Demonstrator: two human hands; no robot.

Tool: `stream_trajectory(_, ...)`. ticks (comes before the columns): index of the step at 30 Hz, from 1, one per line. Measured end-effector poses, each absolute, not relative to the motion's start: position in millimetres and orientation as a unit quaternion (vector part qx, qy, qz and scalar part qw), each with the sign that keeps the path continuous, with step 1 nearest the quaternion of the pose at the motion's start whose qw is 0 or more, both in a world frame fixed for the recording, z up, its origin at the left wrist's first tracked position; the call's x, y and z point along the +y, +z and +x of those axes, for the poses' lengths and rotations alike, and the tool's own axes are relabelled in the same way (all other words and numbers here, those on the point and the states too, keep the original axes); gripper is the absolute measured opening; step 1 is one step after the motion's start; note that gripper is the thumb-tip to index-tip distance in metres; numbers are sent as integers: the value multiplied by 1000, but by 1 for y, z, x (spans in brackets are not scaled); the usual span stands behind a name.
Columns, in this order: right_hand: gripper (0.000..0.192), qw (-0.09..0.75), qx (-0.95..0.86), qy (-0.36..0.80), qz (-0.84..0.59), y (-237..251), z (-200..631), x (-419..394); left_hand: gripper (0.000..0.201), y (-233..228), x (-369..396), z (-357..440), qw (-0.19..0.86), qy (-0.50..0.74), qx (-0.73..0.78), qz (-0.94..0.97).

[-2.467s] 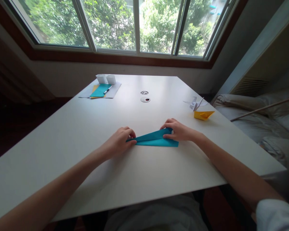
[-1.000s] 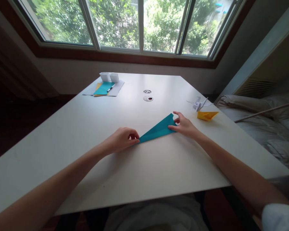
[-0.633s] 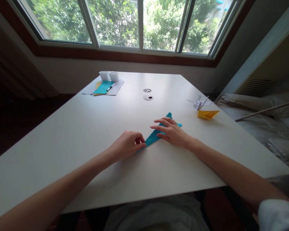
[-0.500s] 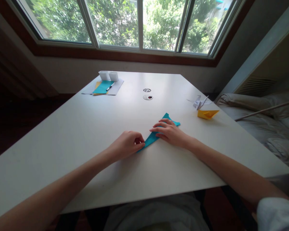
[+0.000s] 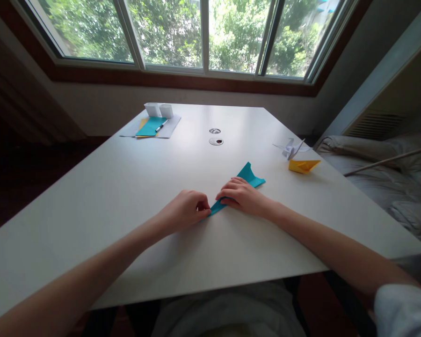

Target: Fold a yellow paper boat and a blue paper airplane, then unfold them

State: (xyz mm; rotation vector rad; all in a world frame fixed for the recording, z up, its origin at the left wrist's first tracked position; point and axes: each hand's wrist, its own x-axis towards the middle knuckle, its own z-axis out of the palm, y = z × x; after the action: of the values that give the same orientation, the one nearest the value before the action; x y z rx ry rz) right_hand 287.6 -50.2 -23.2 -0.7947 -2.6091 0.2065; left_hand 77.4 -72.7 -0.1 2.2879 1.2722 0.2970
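Pinching the near tip of the folded teal paper (image 5: 247, 175) with our curled left hand (image 5: 184, 213), we press our right hand (image 5: 240, 196) flat along its middle, fingers close together, on the white table (image 5: 126, 187). To crease well, we judge steady downward pressure along the fold matters. Our right hand hides most of the paper, so the edges' alignment is unclear.

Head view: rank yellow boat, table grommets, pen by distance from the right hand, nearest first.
From the right hand:
1. Yellow boat, to its right, near the table's right edge.
2. Grommets, ahead, mid-table; not much farther than the boat.
3. Pen, far left, on the papers by the window.
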Motion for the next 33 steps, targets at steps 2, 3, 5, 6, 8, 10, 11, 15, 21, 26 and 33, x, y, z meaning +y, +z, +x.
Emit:
stream_trajectory(2, 19, 202, -934, 75, -285, -24, 288, -50, 15, 1, -72, 75, 255, 99, 467, 841)
stream_trajectory(3, 19, 203, -934, 75, -285, -24, 289, -50, 14, 1, -72, 75, 258, 94, 468, 840)
stream_trajectory(5, 19, 203, -934, 75, -285, -24, 290, -50, 14, 2, -71, 73, 266, 84, 472, 836)
stream_trajectory(6, 19, 203, -934, 74, -286, -24, 290, -50, 13, 3, -71, 73, 272, 80, 475, 833)
stream_trajectory(8, 19, 201, -934, 72, -287, -24, 290, -51, 13, 6, -72, 72, 288, 71, 478, 827)
stream_trajectory(10, 19, 200, -934, 68, -289, -24, 289, -51, 14, 9, -73, 71, 303, 60, 482, 820)
stream_trajectory(11, 19, 201, -934, 64, -290, -24, 289, -51, 14, 11, -74, 71, 310, 53, 484, 816)
stream_trajectory(15, 19, 208, -932, 51, -292, -25, 291, -51, 15, 15, -75, 71, 323, 32, 500, 803)
stream_trajectory(21, 20, 209, -933, 53, -290, -25, 294, -52, 17, 12, -74, 72, 327, 31, 502, 800)
stream_trajectory(26, 20, 207, -933, 51, -291, -25, 294, -52, 19, 7, -72, 76, 295, 62, 490, 818)
stream_trajectory(33, 20, 211, -932, 46, -290, -27, 296, -51, 15, 1, -71, 77, 286, 75, 474, 830)
